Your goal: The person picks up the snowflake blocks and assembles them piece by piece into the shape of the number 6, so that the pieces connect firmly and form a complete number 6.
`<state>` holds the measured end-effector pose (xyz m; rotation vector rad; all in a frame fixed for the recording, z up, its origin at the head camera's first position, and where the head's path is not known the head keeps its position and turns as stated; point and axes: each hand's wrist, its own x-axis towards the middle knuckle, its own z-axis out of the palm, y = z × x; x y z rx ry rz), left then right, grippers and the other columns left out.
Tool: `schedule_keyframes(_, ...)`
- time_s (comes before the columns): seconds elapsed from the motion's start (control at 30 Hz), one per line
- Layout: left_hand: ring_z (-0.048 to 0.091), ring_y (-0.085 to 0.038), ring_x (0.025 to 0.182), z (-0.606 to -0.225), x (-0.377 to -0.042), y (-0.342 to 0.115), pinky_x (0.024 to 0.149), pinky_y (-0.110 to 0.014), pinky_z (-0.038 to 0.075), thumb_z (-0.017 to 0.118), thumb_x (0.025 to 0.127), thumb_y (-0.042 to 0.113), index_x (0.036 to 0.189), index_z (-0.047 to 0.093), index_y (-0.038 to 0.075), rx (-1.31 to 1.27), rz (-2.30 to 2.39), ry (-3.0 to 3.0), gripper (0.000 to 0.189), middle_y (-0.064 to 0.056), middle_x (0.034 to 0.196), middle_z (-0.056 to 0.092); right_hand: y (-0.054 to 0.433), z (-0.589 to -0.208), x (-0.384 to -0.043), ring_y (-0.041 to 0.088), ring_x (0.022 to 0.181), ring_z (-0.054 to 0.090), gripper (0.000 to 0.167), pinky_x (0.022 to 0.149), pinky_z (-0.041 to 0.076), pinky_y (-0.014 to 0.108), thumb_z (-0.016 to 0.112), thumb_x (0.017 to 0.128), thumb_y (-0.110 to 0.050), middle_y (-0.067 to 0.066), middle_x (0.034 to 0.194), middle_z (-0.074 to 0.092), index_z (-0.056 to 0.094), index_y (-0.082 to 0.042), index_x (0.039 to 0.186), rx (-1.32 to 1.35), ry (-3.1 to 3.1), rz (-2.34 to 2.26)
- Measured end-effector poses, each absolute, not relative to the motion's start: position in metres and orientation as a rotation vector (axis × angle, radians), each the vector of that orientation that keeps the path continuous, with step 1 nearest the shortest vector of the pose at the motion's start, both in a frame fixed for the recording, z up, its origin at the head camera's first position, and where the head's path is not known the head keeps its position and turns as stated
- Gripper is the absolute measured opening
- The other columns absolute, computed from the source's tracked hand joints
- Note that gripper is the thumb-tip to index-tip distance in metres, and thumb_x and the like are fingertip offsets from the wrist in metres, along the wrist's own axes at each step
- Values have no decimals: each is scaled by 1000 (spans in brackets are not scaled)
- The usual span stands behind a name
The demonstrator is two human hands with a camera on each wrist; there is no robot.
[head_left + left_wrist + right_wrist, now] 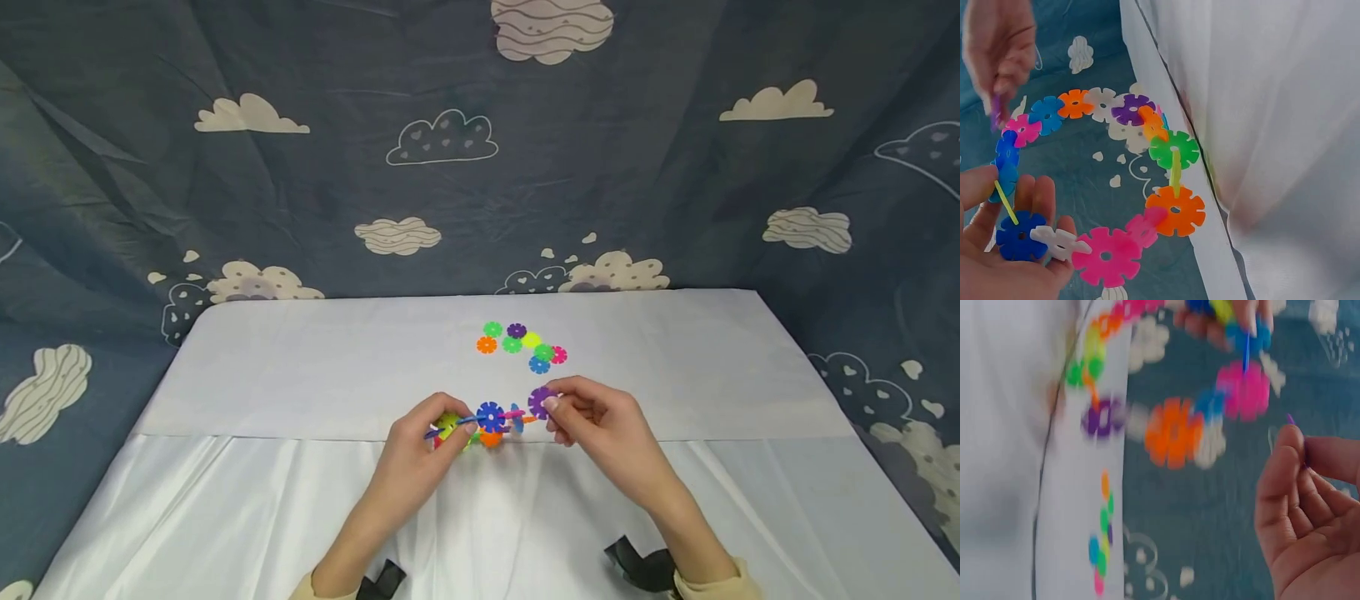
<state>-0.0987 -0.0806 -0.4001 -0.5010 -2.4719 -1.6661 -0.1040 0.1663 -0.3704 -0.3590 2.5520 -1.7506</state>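
My left hand (415,450) pinches a blue notched plastic disc (1007,153) in a ring of interlocked flower-shaped discs. Pink disc (1107,255), green disc (1174,150), orange disc (1180,215) and others make up this loop, which hangs from the fingers in the left wrist view. Between thumb and forefinger, my right hand (600,425) holds a loose purple disc (541,402), seen edge-on in the right wrist view. That disc is apart from the ring, near its pink disc (1243,389). The left palm partly hides the near side of the loop.
Beyond the hands, several loose discs lie on the white table (337,358), among them a green disc (492,329), an orange disc (487,345) and a blue disc (539,365). A dark cloud-patterned curtain (600,167) hangs behind the table.
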Motion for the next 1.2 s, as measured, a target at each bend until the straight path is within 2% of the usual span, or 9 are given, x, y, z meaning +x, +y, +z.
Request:
schedule_keyframes(0.13, 60, -8, 90, -402, -99, -78, 80, -29, 53, 70, 92, 13, 101, 66, 23, -577, -1623, -2458, 14, 17, 99, 63, 147, -372, -95, 22, 68, 63, 26, 67, 57, 31, 65, 97, -20, 4, 80, 65, 64, -16, 122, -396, 2539, -1766)
schedule_keyframes(0.23, 60, -8, 88, -403, -99, -77, 78, -29, 54, 70, 92, 12, 99, 67, 21, -630, -1604, -2431, 12, 17, 98, 63, 137, -375, -91, 21, 67, 62, 25, 66, 57, 31, 66, 96, -20, 2, 79, 65, 64, -18, 121, -400, 2539, -1794)
schedule_keyframes(0.43, 59, -10, 86, -404, -98, -76, 73, -28, 53, 71, 90, 5, 93, 67, 16, -740, -1588, -2344, 13, 11, 95, 64, 124, -380, -85, 20, 64, 63, 21, 62, 56, 30, 67, 95, -20, -4, 77, 66, 66, -17, 116, -421, 2577, -1818)
schedule_keyframes(0.7, 59, -14, 80, -405, -96, -74, 67, -26, 53, 72, 88, 6, 84, 66, 16, -771, -1639, -2271, 13, 6, 90, 63, 115, -383, -82, 14, 60, 63, 18, 58, 55, 27, 69, 93, -13, -10, 75, 66, 69, -13, 111, -488, 2664, -1804)
schedule_keyframes(0.83, 57, -13, 78, -405, -96, -75, 66, -26, 52, 72, 89, 7, 84, 66, 15, -745, -1627, -2309, 11, 8, 89, 62, 115, -384, -82, 17, 60, 63, 21, 59, 56, 28, 69, 92, -13, -6, 76, 68, 68, -11, 113, -498, 2610, -1839)
schedule_keyframes(1.03, 56, -9, 77, -404, -95, -76, 66, -25, 51, 69, 93, 16, 91, 66, 14, -684, -1581, -2425, 4, 12, 91, 61, 123, -386, -87, 20, 60, 63, 30, 60, 56, 32, 66, 95, -24, 1, 76, 68, 63, -16, 124, -487, 2463, -1883)
schedule_keyframes(1.2, 57, -8, 79, -400, -97, -78, 68, -25, 50, 70, 93, 15, 94, 66, 19, -645, -1547, -2443, 6, 14, 93, 62, 140, -386, -99, 23, 58, 60, 25, 57, 56, 34, 63, 98, -26, 5, 70, 64, 64, -16, 121, -363, 2489, -1890)
